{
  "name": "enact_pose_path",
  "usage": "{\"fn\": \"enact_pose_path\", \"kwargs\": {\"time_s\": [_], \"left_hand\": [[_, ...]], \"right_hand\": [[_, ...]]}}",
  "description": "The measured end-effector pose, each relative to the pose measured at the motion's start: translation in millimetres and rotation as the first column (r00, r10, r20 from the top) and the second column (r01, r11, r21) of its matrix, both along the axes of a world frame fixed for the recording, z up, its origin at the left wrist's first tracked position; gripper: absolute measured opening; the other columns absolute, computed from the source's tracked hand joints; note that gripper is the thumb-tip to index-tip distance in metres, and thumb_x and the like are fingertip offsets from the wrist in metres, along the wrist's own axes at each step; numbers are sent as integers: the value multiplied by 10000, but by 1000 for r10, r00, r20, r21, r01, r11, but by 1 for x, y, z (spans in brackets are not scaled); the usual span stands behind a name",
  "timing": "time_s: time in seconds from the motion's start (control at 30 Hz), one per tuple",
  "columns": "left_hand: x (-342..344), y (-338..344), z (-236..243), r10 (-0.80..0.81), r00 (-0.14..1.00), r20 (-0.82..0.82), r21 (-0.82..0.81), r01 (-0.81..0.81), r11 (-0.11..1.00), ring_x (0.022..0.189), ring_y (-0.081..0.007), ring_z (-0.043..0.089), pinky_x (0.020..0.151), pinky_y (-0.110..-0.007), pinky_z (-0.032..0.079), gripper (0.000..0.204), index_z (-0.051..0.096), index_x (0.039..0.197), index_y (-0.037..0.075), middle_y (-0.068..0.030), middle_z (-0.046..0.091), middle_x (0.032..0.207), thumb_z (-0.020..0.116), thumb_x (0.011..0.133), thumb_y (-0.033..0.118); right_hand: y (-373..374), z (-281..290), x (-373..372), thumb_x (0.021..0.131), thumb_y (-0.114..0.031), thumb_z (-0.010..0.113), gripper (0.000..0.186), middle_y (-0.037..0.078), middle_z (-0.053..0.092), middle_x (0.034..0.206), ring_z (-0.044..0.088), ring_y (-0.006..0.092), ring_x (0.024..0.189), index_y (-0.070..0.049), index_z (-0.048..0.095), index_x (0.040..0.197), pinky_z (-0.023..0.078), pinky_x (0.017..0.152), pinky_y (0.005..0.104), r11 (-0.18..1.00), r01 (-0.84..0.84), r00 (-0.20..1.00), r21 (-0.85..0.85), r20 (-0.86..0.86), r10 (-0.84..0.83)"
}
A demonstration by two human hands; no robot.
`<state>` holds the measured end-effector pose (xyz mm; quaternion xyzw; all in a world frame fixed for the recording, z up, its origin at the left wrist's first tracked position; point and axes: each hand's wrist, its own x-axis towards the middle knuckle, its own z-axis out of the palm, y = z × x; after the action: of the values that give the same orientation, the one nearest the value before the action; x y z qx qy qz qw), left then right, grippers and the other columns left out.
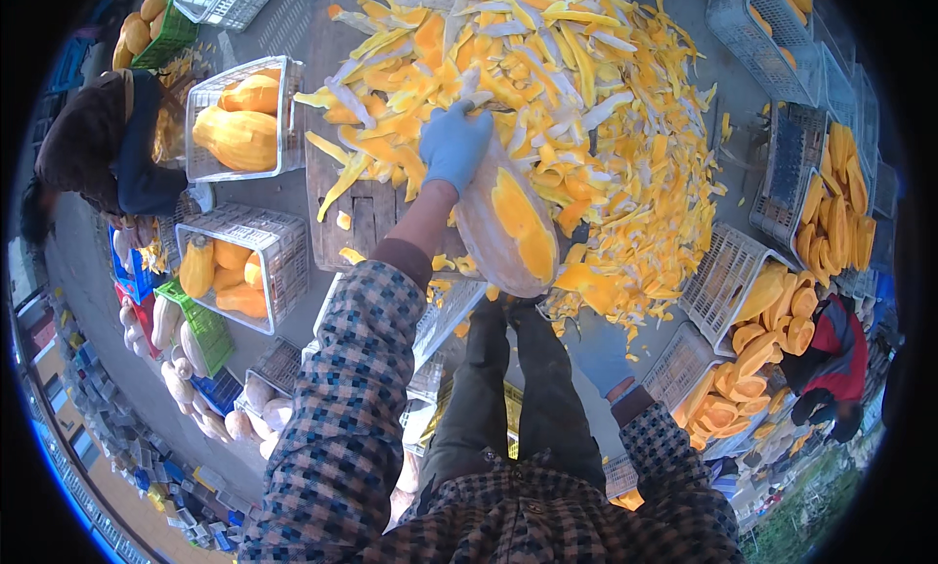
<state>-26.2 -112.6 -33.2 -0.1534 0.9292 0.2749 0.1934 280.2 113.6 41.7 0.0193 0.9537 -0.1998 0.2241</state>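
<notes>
My left hand [457, 146], in a blue glove, is closed around the far end of a long pale-skinned squash [489, 234]. The squash slants toward me over the near edge of a wooden table [360, 207]. One broad strip of its skin is off, baring orange flesh on its right side. Past it, a big heap of orange and grey squash peelings [625, 163] covers most of the table top. Also gloved in blue, my right hand [600, 357] hangs low beside my right leg, apart from the squash. Its fingers are smeared, so whatever it may hold is hidden.
White crates of peeled squash [239, 139] stand left of the table. Unpeeled squash [186, 354] lie farther left. On the right are crates [728, 281] and piles of cut orange squash [728, 398]. Other people crouch at left [107, 139] and right [835, 354].
</notes>
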Motion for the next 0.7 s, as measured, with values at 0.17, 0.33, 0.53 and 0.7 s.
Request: {"fn": "enact_pose_path", "kwargs": {"time_s": [0.17, 0.33, 0.53, 0.7], "left_hand": [[-1, 2, 1, -11, 999, -39, 7, 11, 1000, 1150, -372, 604, 954, -471, 494, 545, 680, 1298, 192, -167, 608, 1224, 622, 868, 522], [5, -7, -10, -6, 998, -67, 51, 9, 999, 1158, -357, 602, 982, -451, 478, 544, 684, 1294, 177, -157, 614, 1223, 633, 866, 509], [10, -20, -17, 5, 991, -136, 136, 14, 991, 1152, -328, 612, 986, -425, 476, 541, 688, 1290, 169, -137, 630, 1223, 646, 871, 508], [11, -18, -17, -1, 981, -195, 102, 21, 995, 1148, -330, 643, 994, -406, 481, 504, 695, 1257, 93, -176, 670, 1224, 635, 897, 441]], "right_hand": [[-5, -8, -110, 936, -322, 607, 266, 215, 676, 856, 677, 386, 775, -57, 626, 929, 539, 662, 502, 969, 159, 981, -188, 144, -133], [-36, -43, -166, 949, -311, 594, 269, 211, 680, 846, 674, 402, 763, -45, 590, 917, 522, 692, 523, 963, -123, 979, -240, -190, 77], [26, -13, -27, 965, -346, 580, 308, 220, 685, 902, 679, 412, 833, -40, 597, 982, 518, 737, 522, 957, 197, 942, -214, 313, -123], [-9, -50, -171, 978, -378, 522, 354, 233, 683, 867, 667, 428, 863, -36, 614, 987, 516, 738, 523, 928, 51, 998, -369, 52, -34]]}}
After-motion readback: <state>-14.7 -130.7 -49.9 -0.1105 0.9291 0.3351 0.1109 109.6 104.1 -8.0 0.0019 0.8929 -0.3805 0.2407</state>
